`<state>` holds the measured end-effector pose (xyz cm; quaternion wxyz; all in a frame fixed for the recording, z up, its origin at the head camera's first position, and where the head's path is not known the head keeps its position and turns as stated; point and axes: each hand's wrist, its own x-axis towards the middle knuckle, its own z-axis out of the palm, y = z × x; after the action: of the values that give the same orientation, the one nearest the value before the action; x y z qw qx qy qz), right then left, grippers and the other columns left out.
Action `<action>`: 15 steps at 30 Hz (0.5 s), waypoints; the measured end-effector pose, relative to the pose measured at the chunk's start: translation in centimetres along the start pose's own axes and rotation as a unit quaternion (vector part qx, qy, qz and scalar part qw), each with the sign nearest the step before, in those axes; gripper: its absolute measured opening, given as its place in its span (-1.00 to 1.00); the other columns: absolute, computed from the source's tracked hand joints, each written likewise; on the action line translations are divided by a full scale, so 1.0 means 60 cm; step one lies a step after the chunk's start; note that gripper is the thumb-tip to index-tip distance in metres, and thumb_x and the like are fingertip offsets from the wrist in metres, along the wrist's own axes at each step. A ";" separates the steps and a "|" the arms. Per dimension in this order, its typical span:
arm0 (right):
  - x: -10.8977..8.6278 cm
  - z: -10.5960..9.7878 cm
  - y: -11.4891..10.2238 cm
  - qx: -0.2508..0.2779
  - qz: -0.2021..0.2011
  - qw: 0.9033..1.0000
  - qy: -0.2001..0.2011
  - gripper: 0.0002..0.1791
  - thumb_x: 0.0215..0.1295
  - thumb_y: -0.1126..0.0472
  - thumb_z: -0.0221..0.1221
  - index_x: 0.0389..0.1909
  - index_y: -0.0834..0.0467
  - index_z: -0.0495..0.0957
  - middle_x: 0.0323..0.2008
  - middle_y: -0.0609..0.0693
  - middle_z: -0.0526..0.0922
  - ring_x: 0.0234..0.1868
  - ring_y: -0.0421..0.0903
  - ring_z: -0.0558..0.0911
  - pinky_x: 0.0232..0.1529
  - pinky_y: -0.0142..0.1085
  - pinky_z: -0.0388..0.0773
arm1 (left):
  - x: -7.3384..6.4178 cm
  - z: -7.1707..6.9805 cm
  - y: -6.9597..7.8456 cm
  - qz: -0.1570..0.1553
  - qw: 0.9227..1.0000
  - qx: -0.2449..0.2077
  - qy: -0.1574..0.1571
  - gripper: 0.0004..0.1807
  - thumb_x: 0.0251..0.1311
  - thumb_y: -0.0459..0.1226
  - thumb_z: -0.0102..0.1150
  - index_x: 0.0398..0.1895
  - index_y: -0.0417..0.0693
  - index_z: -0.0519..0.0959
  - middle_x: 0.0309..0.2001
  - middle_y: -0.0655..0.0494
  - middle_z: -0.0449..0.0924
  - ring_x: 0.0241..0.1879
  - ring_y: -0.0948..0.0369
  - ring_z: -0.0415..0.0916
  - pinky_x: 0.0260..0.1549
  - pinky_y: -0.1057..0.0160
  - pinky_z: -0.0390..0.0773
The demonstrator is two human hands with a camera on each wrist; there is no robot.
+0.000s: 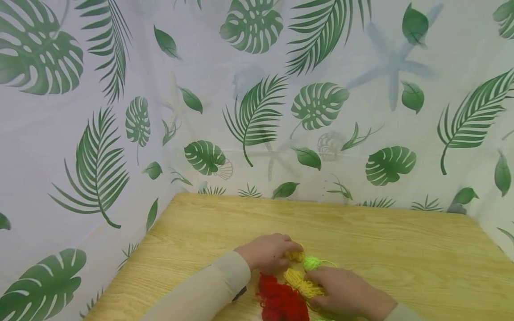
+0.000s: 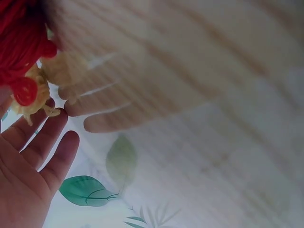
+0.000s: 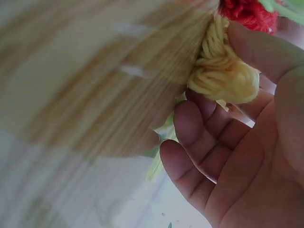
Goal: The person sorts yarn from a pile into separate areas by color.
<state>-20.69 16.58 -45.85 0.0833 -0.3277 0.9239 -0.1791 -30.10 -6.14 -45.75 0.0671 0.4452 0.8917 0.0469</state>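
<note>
On the wooden table, my left hand point(image 1: 268, 252) curls its fingers over a small darker yellow yarn bundle point(image 1: 296, 255). In the left wrist view this bundle point(image 2: 32, 102) sits at the fingertips, and the thumb is hidden. My right hand point(image 1: 347, 290) holds a longer yellow yarn skein point(image 1: 299, 281) at its near end. The right wrist view shows the skein point(image 3: 223, 76) between thumb and bent fingers. A red yarn bundle point(image 1: 281, 298) lies just below and between the hands. Bright green yarn point(image 1: 312, 263) lies beyond the right hand, its loose strand curving right.
The wooden table point(image 1: 225, 218) reaches back to a white curtain point(image 1: 265, 174) printed with green leaves, which also hangs along the left and right sides. A small dark object point(image 1: 240, 293) peeks out beside the left sleeve point(image 1: 205, 285).
</note>
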 end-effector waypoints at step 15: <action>0.002 0.002 0.006 0.016 -0.010 1.000 -0.001 -0.84 0.30 -0.06 0.29 -0.33 -0.22 0.48 -0.43 -0.36 0.43 -0.47 -0.31 0.39 -0.43 -0.30 0.38 | -0.001 0.003 -0.002 0.013 0.999 0.034 0.010 -0.71 0.36 -0.26 0.20 0.09 0.21 0.67 -0.13 0.28 0.54 -0.20 0.35 0.48 -0.09 0.37 0.52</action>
<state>-20.93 16.72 -46.12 0.0876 -0.3361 0.9174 -0.1942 -30.10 -6.23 -45.97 0.0425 0.4584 0.8875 0.0218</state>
